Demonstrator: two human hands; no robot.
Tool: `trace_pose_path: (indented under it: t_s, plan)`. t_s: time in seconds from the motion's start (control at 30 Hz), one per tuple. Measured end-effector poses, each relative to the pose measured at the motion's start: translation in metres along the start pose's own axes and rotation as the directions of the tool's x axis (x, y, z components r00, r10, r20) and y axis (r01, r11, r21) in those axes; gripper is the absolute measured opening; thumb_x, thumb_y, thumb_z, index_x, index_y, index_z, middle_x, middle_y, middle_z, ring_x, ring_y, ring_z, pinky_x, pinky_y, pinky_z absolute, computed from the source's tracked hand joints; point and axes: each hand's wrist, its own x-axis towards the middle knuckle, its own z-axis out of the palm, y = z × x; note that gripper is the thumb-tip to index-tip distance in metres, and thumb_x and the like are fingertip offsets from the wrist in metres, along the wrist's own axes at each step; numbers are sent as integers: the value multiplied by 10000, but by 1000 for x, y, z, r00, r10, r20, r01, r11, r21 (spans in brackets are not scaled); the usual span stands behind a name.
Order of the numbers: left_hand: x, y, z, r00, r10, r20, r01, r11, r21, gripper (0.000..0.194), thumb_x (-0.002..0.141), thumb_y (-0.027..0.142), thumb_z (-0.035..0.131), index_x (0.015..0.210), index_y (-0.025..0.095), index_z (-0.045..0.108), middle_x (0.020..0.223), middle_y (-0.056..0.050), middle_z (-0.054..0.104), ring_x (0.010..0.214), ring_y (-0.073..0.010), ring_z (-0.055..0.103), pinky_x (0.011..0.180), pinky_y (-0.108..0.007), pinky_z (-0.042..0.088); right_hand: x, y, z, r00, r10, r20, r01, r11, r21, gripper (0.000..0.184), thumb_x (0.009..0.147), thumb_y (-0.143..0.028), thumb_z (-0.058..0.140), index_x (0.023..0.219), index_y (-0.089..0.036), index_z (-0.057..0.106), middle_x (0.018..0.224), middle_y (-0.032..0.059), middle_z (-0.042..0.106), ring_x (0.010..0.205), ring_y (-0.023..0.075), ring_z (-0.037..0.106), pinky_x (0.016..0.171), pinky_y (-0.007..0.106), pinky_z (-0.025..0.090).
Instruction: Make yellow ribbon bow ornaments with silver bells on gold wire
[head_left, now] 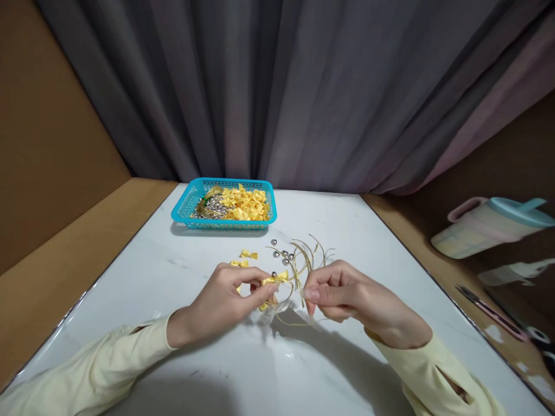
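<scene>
My left hand [229,294] pinches a small yellow ribbon bow [277,278] between thumb and fingertips. A thin gold cord [291,293] curves in a loop out of that bow toward the right. To its right, my right hand [347,292] is closed with thumb against forefinger; what it pinches is too fine and blurred to make out. Loose gold cords [306,257] lie just beyond the right fingertips. Several small silver bells [285,254] are scattered behind the held bow. Another yellow bow [248,254] lies past my left knuckles, with more partly hidden by that hand.
At the back stands a turquoise basket [180,215] with yellow bows, silver bells and a gold cord bundle. Along the right ledge are a lidded tumbler [481,228], a clear bottle [511,273], pink-handled scissors or pliers [494,314] and black-handled scissors [540,341]. A grey curtain [260,92] hangs behind.
</scene>
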Motion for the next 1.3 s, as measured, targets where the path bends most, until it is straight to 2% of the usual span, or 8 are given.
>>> trace_pose_path:
  t_s: [0.17,0.3,0.43,0.73,1.0,1.13,1.23,1.3]
  plan:
    - [-6,-6,10,960,240,143,-261,953,151,237,876,149,452,746,125,650,630,-35,645,554,-121,548,553,-220,413,0,2,21,998,20,64,-14,995,-99,265,780,-335,646,674,-92,638,445,-76,349,398,32,239,394,215,132]
    - [-11,-9,14,851,453,266,-514,823,243,320,906,114,356,701,112,602,603,-62,590,579,-148,517,584,-257,435,11,10,21,999,1,32,-4,996,88,278,800,-352,619,694,-96,638,401,-98,300,387,33,187,396,211,125]
    - [-12,-7,12,812,525,256,-582,765,277,300,900,91,374,705,102,602,593,-75,574,579,-161,499,575,-288,429,20,15,9,997,61,37,-70,947,314,226,800,-294,613,670,-109,628,383,-117,232,364,25,125,375,193,122]
    - [-8,-5,6,950,300,-88,-300,954,17,126,840,130,545,773,106,649,678,-70,687,589,-135,602,567,-235,472,14,8,-9,998,58,24,-63,935,349,160,750,-246,646,667,-110,627,360,-125,216,348,14,96,367,182,113]
    - [-2,2,-3,999,-29,-17,25,982,-189,200,836,207,555,684,134,661,654,-33,705,597,-133,629,581,-211,480,-1,1,11,1000,-4,-31,0,993,-114,295,818,-377,592,690,-112,623,414,-87,296,395,46,191,403,216,141]
    - [0,2,-3,995,-95,6,93,957,-276,213,830,240,558,676,129,654,650,-39,697,605,-135,627,580,-214,490,-4,4,22,968,-242,-62,166,808,-565,326,901,-366,466,668,-155,553,492,-50,366,439,72,297,435,215,233]
    - [1,1,-2,990,-144,5,138,939,-316,204,820,252,569,678,128,647,648,-35,687,585,-126,613,554,-205,486,-6,7,27,857,-513,-45,318,596,-738,281,930,-241,407,678,-174,512,597,-3,464,541,106,418,536,230,330]
    - [1,-1,-2,986,-167,12,162,929,-334,198,817,256,573,682,128,642,654,-32,684,587,-122,609,550,-199,484,-6,8,28,793,-608,-40,389,556,-735,240,925,-187,407,725,-174,538,791,55,544,709,141,507,647,253,385]
